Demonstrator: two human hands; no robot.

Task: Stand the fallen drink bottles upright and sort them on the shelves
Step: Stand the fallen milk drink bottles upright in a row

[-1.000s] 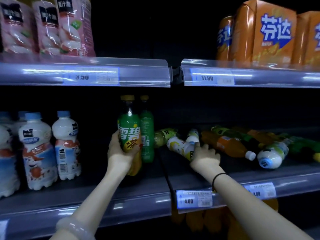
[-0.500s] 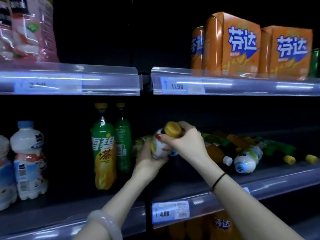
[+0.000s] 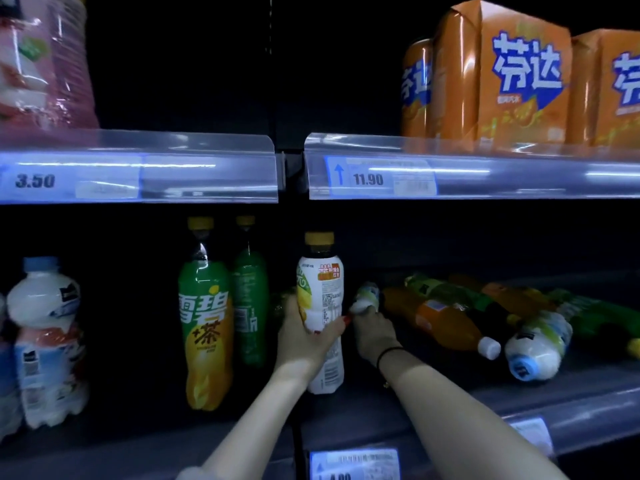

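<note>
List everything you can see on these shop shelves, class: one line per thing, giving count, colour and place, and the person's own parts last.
Orange multipacks: at least three, orange with blue-white lettering, upper shelf right.
Pink pack: one, pink, upper shelf left.
Price tags: four visible, white and blue, on the shelf rails.
Milky bottles: at least two, white with blue caps, lower shelf left, upright.
Green bottles: two, green with yellow caps, lower shelf middle, upright.
White-labelled bottle: one, yellow cap, upright, in hand.
Fallen bottles: several, orange, green and white, lower shelf right.
Left hand: grip around the white-labelled bottle.
Right hand: black wristband, on a small fallen bottle.
</note>
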